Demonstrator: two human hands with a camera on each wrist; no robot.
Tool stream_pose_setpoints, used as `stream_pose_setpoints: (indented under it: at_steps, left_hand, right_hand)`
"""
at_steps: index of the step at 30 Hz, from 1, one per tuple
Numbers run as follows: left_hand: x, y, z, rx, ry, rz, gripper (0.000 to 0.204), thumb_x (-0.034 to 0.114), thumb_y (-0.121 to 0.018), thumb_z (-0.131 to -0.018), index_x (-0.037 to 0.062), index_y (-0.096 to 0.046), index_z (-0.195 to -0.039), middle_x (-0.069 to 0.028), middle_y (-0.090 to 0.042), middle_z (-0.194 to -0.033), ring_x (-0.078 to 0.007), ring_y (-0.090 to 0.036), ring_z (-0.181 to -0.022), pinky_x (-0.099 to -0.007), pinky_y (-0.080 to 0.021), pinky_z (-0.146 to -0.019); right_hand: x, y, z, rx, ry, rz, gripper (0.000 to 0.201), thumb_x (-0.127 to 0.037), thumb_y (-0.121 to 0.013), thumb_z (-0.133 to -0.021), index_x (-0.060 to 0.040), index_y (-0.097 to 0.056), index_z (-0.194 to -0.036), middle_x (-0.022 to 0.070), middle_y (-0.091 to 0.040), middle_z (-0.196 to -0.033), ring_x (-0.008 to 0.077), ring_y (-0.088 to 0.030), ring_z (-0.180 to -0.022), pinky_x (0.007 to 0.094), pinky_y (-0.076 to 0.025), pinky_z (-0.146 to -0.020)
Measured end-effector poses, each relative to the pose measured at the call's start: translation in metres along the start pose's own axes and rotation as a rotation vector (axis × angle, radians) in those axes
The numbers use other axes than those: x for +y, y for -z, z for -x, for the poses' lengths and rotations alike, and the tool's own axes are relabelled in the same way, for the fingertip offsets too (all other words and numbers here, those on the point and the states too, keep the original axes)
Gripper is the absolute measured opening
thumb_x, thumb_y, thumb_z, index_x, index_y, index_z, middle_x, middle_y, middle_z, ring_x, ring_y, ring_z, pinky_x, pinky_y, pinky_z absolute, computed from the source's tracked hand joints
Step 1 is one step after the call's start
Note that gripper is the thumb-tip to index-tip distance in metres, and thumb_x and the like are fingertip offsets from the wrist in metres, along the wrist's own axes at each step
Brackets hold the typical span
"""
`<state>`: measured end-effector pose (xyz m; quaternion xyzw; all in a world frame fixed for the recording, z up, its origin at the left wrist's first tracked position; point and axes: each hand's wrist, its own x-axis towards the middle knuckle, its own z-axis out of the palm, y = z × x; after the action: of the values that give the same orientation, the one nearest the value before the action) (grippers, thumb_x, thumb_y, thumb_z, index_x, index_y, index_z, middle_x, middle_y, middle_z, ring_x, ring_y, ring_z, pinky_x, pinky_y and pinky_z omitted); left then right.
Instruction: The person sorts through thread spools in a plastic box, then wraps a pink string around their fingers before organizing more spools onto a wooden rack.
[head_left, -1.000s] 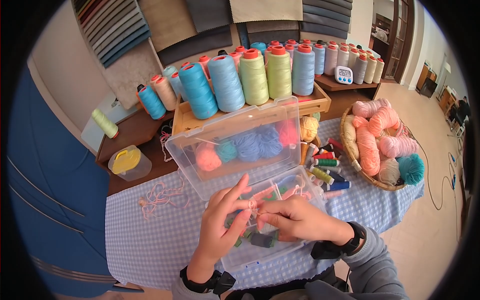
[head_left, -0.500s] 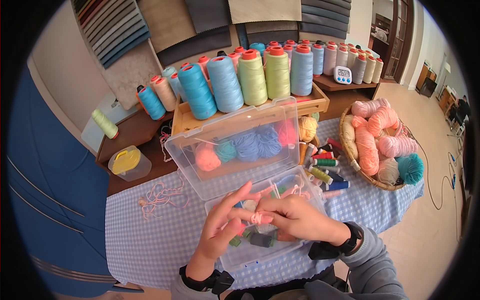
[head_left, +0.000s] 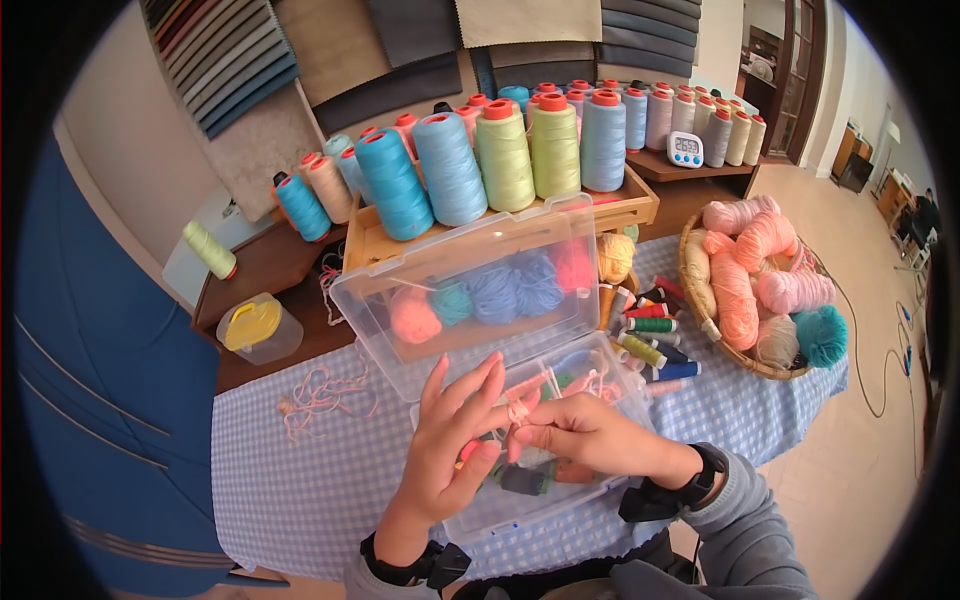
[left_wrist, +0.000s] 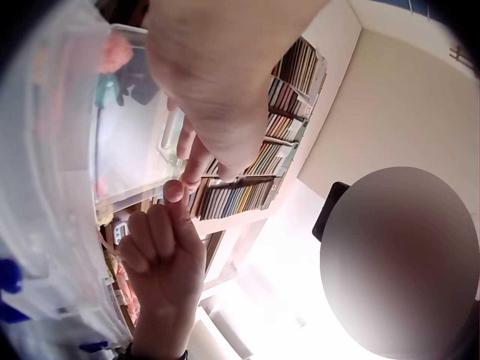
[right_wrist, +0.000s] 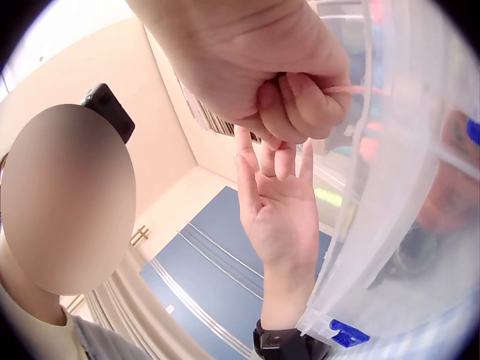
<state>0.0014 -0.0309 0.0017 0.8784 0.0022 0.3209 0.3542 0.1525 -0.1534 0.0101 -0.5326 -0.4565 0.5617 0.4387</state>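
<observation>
Head view, as I watch from afar, puts the left hand [head_left: 455,440] closest, its fingers straight and spread, beside the right hand [head_left: 595,432], which is curled and clamped on pink yarn [head_left: 518,411]. That yarn is bunched between both hands, above the box [head_left: 520,522]; I cannot tell which left finger it loops. The box sits at the table's [head_left: 270,500] near edge, a grey spool [head_left: 523,480] inside, its clear lid [head_left: 450,352] tilted up on the far side. Small spools [head_left: 655,325] lie off the box's right side. A pink tangle [head_left: 325,398] rests toward the table's left edge; a basket [head_left: 726,347] of skeins [head_left: 735,300] stands by the right edge. Farther back, cones [head_left: 510,155] fill a wooden tray [head_left: 632,210], a timer [head_left: 686,150] stands to their right, and fabric swatches [head_left: 355,45] hang behind.
</observation>
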Motion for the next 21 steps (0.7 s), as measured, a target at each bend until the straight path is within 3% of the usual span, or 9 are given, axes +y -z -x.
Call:
stream_pose_setpoints:
  at_steps: [4,6,7,9,12,19,20,21]
  left_hand:
    - [-0.005,-0.002,0.002,-0.008,0.028,0.026,0.051,0.028,-0.043,-0.089,0.0017,-0.035,-0.132,-0.0134,-0.047,-0.127,-0.0265,-0.032,-0.127,-0.0489,-0.005,-0.105]
    - [-0.006,-0.004,0.002,-0.062,0.056,0.004,0.066,0.036,-0.042,-0.089,-0.0006,-0.016,-0.137,-0.0146,-0.058,-0.111,-0.0295,-0.023,-0.131,-0.0436,-0.002,-0.107]
    - [-0.007,-0.005,0.002,-0.062,0.056,0.004,0.066,0.036,-0.042,-0.089,-0.0006,-0.016,-0.137,-0.0146,-0.058,-0.111,-0.0295,-0.023,-0.131,-0.0436,-0.002,-0.107]
    - [-0.009,-0.006,0.003,-0.089,0.053,0.059,0.072,0.037,-0.044,-0.088,-0.0005,-0.008,-0.138,-0.0172,-0.055,-0.115,-0.0283,-0.014,-0.134,-0.0428,0.001,-0.106]
    - [-0.004,-0.007,0.001,-0.063,0.070,0.121,0.070,0.035,-0.044,-0.088,-0.0005,-0.010,-0.138,-0.0128,-0.045,-0.129,-0.0270,-0.022,-0.132,-0.0501,0.003,-0.104]
    - [-0.005,-0.009,-0.001,-0.020,0.089,0.211,0.070,0.036,-0.043,-0.089,-0.0008,-0.009,-0.138,-0.0109,-0.052,-0.122,-0.0261,-0.022,-0.132,-0.0489,0.003,-0.105]
    - [-0.006,-0.008,0.000,-0.021,0.111,0.170,0.072,0.036,-0.045,-0.088,-0.0009,-0.008,-0.138,-0.0144,-0.053,-0.120,-0.0281,-0.019,-0.133,-0.0469,-0.001,-0.105]
    - [-0.007,-0.008,0.000,-0.022,0.135,0.130,0.074,0.037,-0.046,-0.088,-0.0009,-0.007,-0.138,-0.0179,-0.053,-0.119,-0.0300,-0.016,-0.133,-0.0449,-0.005,-0.106]
  right_hand:
    - [-0.002,-0.001,0.000,0.059,0.027,0.041,0.018,-0.018,-0.044,-0.093,-0.0076,-0.057,-0.087,-0.0047,-0.041,-0.053,0.0035,-0.037,-0.038,0.0203,-0.028,-0.034]
    - [0.010,0.001,-0.005,0.081,0.127,0.095,0.017,-0.017,-0.044,-0.092,-0.0077,-0.057,-0.087,-0.0044,-0.042,-0.054,0.0037,-0.038,-0.038,0.0201,-0.029,-0.035]
    - [0.014,0.002,-0.006,0.103,0.227,0.148,0.016,-0.016,-0.045,-0.092,-0.0078,-0.057,-0.087,-0.0040,-0.044,-0.054,0.0039,-0.038,-0.038,0.0200,-0.030,-0.036]
    - [0.011,0.002,-0.005,0.105,0.220,0.150,0.015,-0.016,-0.045,-0.092,-0.0074,-0.057,-0.087,-0.0032,-0.045,-0.055,0.0043,-0.039,-0.038,0.0203,-0.031,-0.036]
    - [0.004,0.001,-0.003,0.119,0.194,0.169,0.015,-0.015,-0.045,-0.091,-0.0065,-0.056,-0.087,-0.0014,-0.047,-0.056,0.0056,-0.040,-0.038,0.0211,-0.032,-0.038]
    - [-0.005,-0.003,0.001,0.257,0.165,0.290,0.014,-0.012,-0.044,-0.090,-0.0046,-0.055,-0.085,0.0041,-0.047,-0.048,0.0131,-0.050,-0.038,0.0257,-0.036,-0.039]
    - [0.000,-0.002,-0.001,0.259,0.165,0.289,0.014,-0.012,-0.044,-0.090,-0.0046,-0.055,-0.085,0.0041,-0.047,-0.048,0.0131,-0.050,-0.038,0.0257,-0.036,-0.039]
    - [0.008,-0.001,-0.004,0.296,0.306,0.383,0.013,-0.012,-0.045,-0.090,-0.0049,-0.055,-0.084,0.0049,-0.048,-0.047,0.0148,-0.051,-0.038,0.0267,-0.037,-0.040]
